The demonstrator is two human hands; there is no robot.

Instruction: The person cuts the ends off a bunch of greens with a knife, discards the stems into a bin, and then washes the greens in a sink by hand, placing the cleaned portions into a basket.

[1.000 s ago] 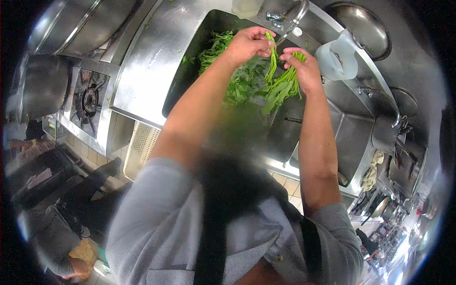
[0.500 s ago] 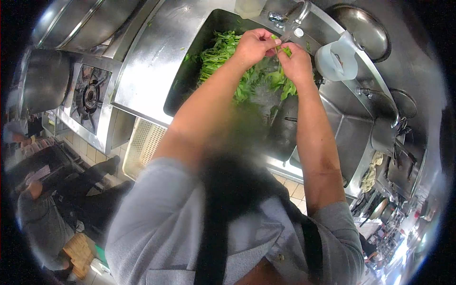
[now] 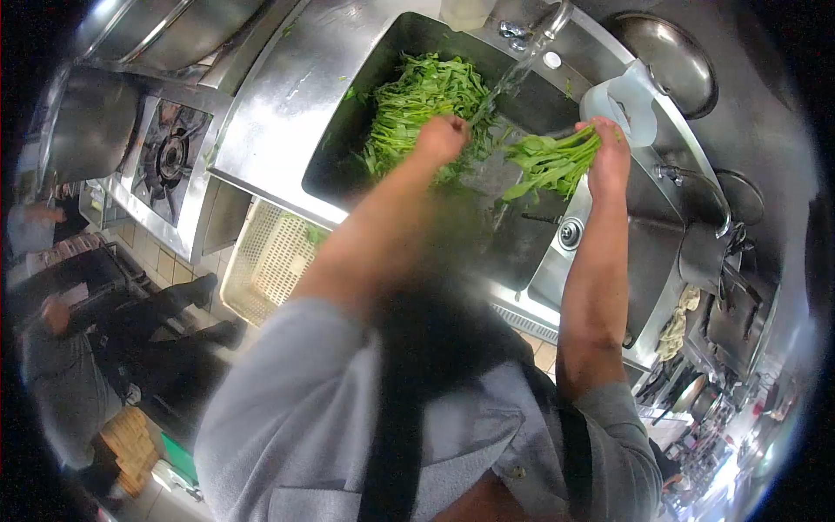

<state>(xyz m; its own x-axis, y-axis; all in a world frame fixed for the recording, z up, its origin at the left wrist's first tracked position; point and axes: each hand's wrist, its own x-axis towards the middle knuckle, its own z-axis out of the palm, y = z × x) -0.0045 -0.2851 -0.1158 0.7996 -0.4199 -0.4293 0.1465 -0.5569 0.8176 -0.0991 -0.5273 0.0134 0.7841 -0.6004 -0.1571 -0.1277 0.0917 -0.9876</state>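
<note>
My right hand (image 3: 611,158) is closed around the stems of a bunch of leafy greens (image 3: 550,163), holding it over the right side of the sink with the leaves pointing left. My left hand (image 3: 442,139) is over the large pile of leafy greens (image 3: 417,104) in the sink basin (image 3: 335,165). Its fingers are curled together, and whether anything is between them is hidden. Water runs from the faucet (image 3: 550,26) into the basin beside the pile.
A translucent plastic jug (image 3: 631,113) stands at the sink's right rim. Below the counter is a cream perforated basket (image 3: 265,261) with a bit of green. A gas burner (image 3: 171,157) is at the left, and another person (image 3: 70,365) is at the lower left.
My hands were together under the faucet, fingers on green stems. They have separated: the right moved right and down with the bunch, the left moved down over the pile.
</note>
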